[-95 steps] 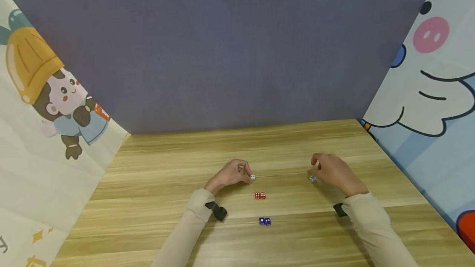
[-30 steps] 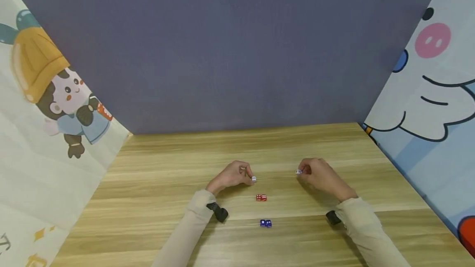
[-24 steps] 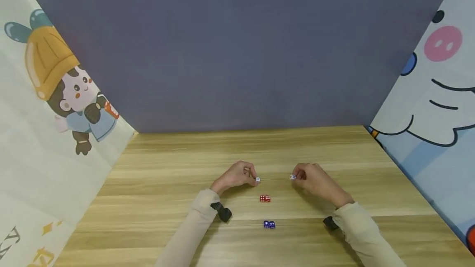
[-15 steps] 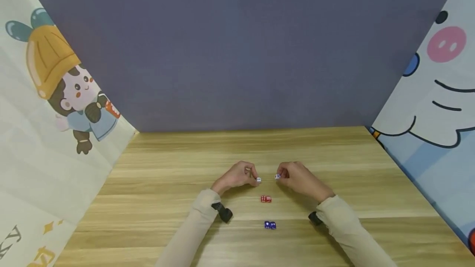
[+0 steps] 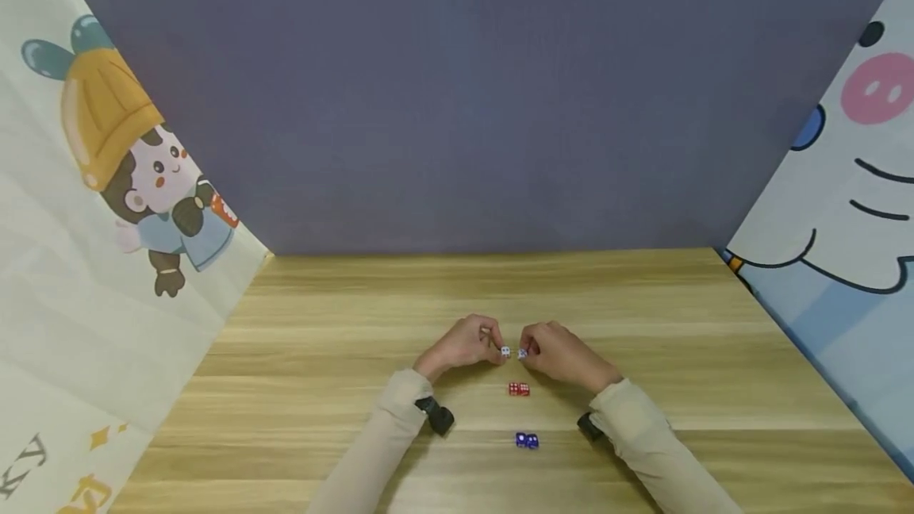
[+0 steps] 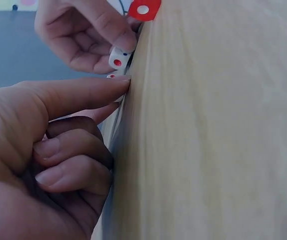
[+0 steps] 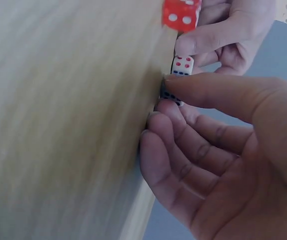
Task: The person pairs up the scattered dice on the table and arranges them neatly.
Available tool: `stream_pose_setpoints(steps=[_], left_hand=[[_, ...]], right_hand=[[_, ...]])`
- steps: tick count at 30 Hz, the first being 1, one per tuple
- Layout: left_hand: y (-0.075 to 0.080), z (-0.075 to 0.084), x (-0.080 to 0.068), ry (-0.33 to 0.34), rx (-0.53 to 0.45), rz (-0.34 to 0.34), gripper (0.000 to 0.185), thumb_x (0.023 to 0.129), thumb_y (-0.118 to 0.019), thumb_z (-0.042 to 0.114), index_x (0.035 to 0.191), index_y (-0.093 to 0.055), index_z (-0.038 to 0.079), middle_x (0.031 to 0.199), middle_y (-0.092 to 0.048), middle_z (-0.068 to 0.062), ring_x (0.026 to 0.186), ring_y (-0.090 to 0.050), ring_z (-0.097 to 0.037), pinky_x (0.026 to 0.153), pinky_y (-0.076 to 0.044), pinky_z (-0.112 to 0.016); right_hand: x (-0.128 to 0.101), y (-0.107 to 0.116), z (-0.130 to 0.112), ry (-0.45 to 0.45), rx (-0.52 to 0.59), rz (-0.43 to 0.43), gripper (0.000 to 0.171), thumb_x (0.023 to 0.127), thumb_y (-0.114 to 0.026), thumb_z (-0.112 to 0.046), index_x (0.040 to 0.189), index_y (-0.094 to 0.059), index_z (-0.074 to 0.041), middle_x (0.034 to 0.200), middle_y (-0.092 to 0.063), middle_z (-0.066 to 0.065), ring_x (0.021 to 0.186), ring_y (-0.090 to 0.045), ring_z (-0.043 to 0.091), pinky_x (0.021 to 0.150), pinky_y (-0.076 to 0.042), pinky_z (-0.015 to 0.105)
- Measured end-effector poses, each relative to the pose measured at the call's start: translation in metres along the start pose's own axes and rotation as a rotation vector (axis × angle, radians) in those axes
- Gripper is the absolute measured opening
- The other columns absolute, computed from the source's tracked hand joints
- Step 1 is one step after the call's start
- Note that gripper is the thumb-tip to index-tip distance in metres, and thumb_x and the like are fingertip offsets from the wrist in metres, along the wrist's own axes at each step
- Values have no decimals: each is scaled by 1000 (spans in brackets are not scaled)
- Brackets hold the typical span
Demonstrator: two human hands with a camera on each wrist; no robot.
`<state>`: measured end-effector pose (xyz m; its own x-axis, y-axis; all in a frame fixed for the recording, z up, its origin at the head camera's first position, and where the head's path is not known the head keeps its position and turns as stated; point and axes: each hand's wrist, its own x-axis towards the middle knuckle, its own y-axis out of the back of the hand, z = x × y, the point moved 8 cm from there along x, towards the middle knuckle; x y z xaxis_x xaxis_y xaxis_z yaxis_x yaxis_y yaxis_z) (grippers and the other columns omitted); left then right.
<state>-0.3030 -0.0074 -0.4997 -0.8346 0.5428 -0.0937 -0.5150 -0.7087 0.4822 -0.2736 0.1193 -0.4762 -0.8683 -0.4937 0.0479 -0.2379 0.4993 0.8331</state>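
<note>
On the table [image 5: 343,387], the left hand [image 5: 462,343] pinches one white die [image 5: 505,351] and the right hand [image 5: 555,354] pinches another [image 5: 522,353] (the two nearly touching), just behind the red dice [image 5: 519,389].

Two bare hands, long pale sleeves, dark wrist units

The person is wearing cream-beige long sleeves [image 5: 371,450] reaching to both wrists; a small black device is sitting strapped at the left wrist [image 5: 436,417] and another at the right wrist [image 5: 589,425]. The fingers are showing short, unpainted nails [image 6: 47,176].
</note>
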Motion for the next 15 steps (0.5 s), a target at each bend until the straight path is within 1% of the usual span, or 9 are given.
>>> stream_pose_setpoints(steps=[3, 7, 10, 15], left_hand=[[-6, 5, 0, -4, 7, -14, 14, 78, -81, -1, 84, -68, 3, 54, -52, 3, 46, -38, -6, 45, -33, -20], [-13, 9, 1, -20, 22, -38, 15, 79, -80, 0, 86, -68, 3, 52, -50, 4, 45, -38, -6, 44, -33, -20], [-14, 9, 1, -16, 30, -34, 15, 79, -81, 1, 85, -68, 5, 52, -50, 4, 45, -38, -6, 44, -32, -20], [-13, 5, 3, 2, 22, -37, 16, 79, -81, 2, 86, -68, 8, 52, -49, 4, 44, -38, -6, 43, -32, -20]], right_hand=[[1, -1, -2, 25, 17, -11, 5, 88, -73, -7, 91, -69, -6, 79, -63, -3, 64, -53, 6, 59, -47, 24], [0, -3, -3, 28, 35, -21, 7, 88, -75, -7, 89, -68, -6, 77, -62, -4, 63, -52, 7, 58, -46, 24], [0, -3, -3, 20, 41, -23, 8, 87, -75, -7, 88, -67, -8, 77, -61, -5, 64, -52, 7, 59, -46, 24], [3, -4, -2, 14, 68, -32, 8, 87, -75, -6, 87, -67, -8, 75, -61, -4, 62, -52, 9, 57, -46, 24]])
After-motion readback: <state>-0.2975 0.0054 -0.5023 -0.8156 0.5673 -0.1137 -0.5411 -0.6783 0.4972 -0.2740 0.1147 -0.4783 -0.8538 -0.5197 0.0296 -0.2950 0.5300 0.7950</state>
